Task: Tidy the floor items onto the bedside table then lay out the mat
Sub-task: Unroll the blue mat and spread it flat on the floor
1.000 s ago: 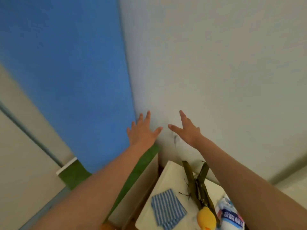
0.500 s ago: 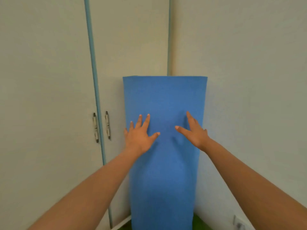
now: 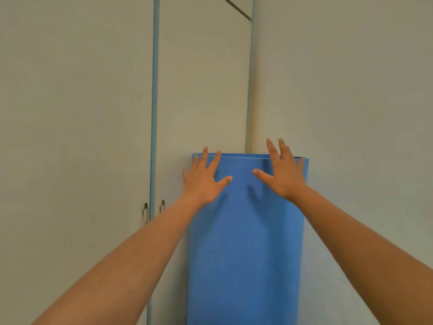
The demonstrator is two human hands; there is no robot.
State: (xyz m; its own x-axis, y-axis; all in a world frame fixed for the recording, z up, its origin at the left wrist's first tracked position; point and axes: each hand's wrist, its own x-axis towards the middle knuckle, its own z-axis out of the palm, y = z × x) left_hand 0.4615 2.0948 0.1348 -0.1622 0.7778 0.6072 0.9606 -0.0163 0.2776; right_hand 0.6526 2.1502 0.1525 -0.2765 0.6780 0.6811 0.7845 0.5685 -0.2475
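Note:
A blue mat stands upright in the corner between the wardrobe and the wall, its top edge at mid-height of the view. My left hand lies with spread straight fingers on the mat's upper left part, the fingertips at its top edge. My right hand is spread the same way over the upper right part, its fingertips reaching just above the top edge. Neither hand curls round the mat. The bedside table and floor items are out of view.
Pale wardrobe doors with light blue trim fill the left side, with two small metal handles beside my left forearm. A plain wall closes the right side behind the mat.
The view swung from the bedside table and wall to face the standing mat. Both hands have moved up the mat's face from its middle to its top edge, fingers still spread.

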